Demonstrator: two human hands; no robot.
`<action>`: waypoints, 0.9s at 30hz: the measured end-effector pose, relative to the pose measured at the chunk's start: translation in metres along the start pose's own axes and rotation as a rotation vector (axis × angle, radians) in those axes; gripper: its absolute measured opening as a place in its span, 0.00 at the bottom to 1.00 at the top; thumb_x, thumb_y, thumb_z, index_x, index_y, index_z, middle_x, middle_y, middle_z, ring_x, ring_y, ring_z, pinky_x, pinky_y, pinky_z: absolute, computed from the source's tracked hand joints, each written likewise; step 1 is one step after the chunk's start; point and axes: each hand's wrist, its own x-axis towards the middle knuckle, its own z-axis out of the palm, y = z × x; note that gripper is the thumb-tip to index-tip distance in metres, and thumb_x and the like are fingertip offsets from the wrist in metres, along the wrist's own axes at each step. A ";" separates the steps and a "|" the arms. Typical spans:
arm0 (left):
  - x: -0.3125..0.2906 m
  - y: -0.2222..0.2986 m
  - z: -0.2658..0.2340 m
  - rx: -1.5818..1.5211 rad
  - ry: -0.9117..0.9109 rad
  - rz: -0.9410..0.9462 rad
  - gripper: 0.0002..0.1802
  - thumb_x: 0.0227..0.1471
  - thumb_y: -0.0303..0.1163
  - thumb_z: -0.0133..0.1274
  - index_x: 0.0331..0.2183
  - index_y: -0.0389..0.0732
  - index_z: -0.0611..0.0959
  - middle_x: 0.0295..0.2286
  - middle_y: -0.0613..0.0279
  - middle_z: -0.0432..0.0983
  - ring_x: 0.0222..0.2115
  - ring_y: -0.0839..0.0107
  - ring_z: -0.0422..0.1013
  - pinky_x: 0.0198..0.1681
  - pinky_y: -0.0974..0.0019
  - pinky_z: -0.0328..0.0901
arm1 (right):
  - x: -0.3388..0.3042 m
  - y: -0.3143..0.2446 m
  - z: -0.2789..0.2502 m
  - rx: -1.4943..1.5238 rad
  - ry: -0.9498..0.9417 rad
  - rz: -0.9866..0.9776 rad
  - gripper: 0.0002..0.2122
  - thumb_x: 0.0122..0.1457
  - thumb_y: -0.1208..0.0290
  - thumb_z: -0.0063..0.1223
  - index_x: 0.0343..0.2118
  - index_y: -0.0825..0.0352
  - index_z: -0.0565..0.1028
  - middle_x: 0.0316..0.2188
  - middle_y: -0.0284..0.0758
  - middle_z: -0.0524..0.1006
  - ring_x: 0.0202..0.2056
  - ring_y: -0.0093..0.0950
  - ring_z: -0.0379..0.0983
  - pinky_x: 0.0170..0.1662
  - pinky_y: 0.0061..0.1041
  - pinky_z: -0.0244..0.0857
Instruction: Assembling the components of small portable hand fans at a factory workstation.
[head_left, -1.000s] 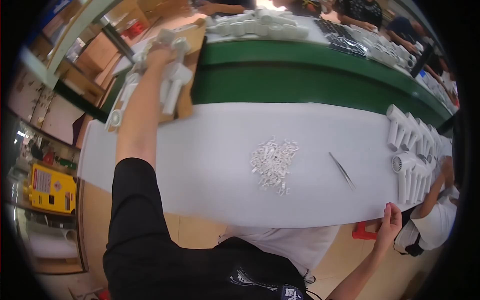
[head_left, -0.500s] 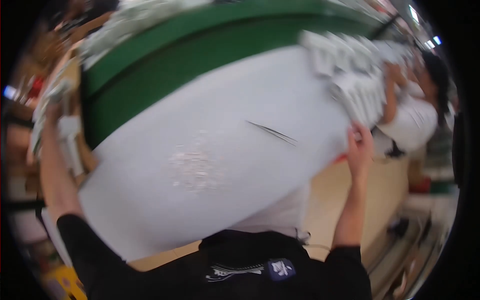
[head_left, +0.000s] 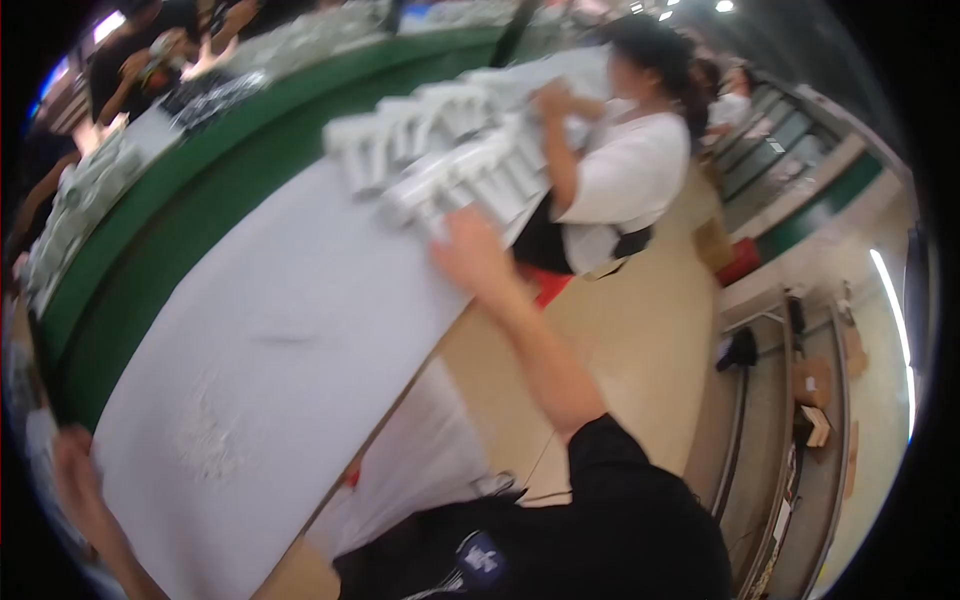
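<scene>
My right hand (head_left: 472, 250) reaches to the near end of the rows of white plastic parts (head_left: 500, 175) on the table. Its fingers touch or nearly touch them, but blur hides the grip. My left hand (head_left: 78, 465) is at the table's far left end beside pale pieces; its fingers are smeared by motion. Between the hands, a pair of tweezers (head_left: 285, 338) lies blurred on the white tabletop (head_left: 330, 270). A loose scatter of tiny pale pieces (head_left: 208, 437) lies nearer my left hand.
A green conveyor belt (head_left: 165, 255) curves along the table's far side, with more white parts (head_left: 95, 195) beyond. A co-worker in a white shirt (head_left: 630, 160) works just past the rows. A white bag (head_left: 420, 450) hangs at the near edge. Shelving (head_left: 790, 400) stands at right.
My view has swung to the right, so table and tweezers appear further left. My right hand has come in over the table's edge to the white parts. My left hand now appears lower at the left.
</scene>
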 end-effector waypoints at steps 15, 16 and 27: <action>-0.143 0.128 0.168 -0.960 0.173 -0.527 0.25 0.59 0.41 0.37 0.50 0.31 0.64 0.40 0.48 0.72 0.41 0.63 0.68 0.46 0.60 0.63 | -0.167 -0.235 -0.025 1.032 -0.331 -0.567 0.21 0.55 0.72 0.50 0.51 0.73 0.63 0.53 0.52 0.60 0.52 0.47 0.61 0.54 0.34 0.59; -0.145 0.100 0.159 -0.944 0.186 -0.504 0.25 0.59 0.40 0.37 0.51 0.32 0.63 0.40 0.48 0.72 0.38 0.64 0.70 0.42 0.61 0.65 | -0.166 -0.245 -0.042 1.132 -0.435 -0.655 0.20 0.55 0.72 0.49 0.51 0.73 0.63 0.54 0.52 0.59 0.52 0.46 0.62 0.54 0.34 0.59; -0.160 0.076 0.115 -0.959 0.125 -0.447 0.20 0.57 0.31 0.45 0.49 0.34 0.62 0.37 0.46 0.74 0.17 0.73 0.68 0.19 0.72 0.63 | -0.091 -0.210 0.001 0.792 -0.497 -0.157 0.08 0.47 0.75 0.58 0.31 0.66 0.73 0.27 0.37 0.73 0.29 0.34 0.71 0.31 0.31 0.65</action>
